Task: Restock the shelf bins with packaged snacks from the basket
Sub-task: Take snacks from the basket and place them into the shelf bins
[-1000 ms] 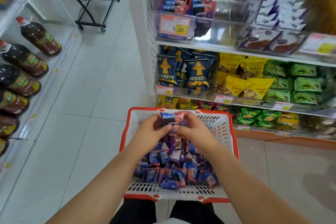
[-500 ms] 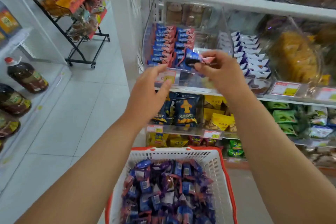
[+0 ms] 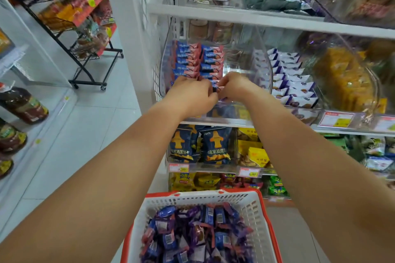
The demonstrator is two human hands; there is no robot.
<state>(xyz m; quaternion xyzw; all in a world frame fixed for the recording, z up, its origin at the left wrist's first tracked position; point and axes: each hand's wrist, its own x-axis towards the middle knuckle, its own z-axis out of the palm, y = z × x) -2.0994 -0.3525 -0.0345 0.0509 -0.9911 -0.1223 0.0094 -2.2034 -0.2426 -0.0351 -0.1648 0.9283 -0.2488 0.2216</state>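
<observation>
Clear-plastic bin (image 3: 245, 111) holds two packet rows; left hand (image 3: 190, 96) and right hand (image 3: 234, 87), fingers curled, pinch one snack packet (image 3: 216, 89) at its front, which, released unseated, could topple out toward the basket (image 3: 252, 205).

A single wide-angle view, taken from the person's head, looks forward and down a shop aisle. It faces white shelving (image 3: 252, 18) on the right, close enough that the clear bins (image 3: 215, 74) fill the upper centre. Both forearms stretch away from the bottom corners toward the left hand (image 3: 192, 96) and right hand (image 3: 237, 86). The white and red basket (image 3: 256, 205) sits nearest, below the lens. A bottle rack (image 3: 17, 102) edges the left; a wheeled black display stand (image 3: 85, 53) lies far left. Straight lines bow toward the edges.
</observation>
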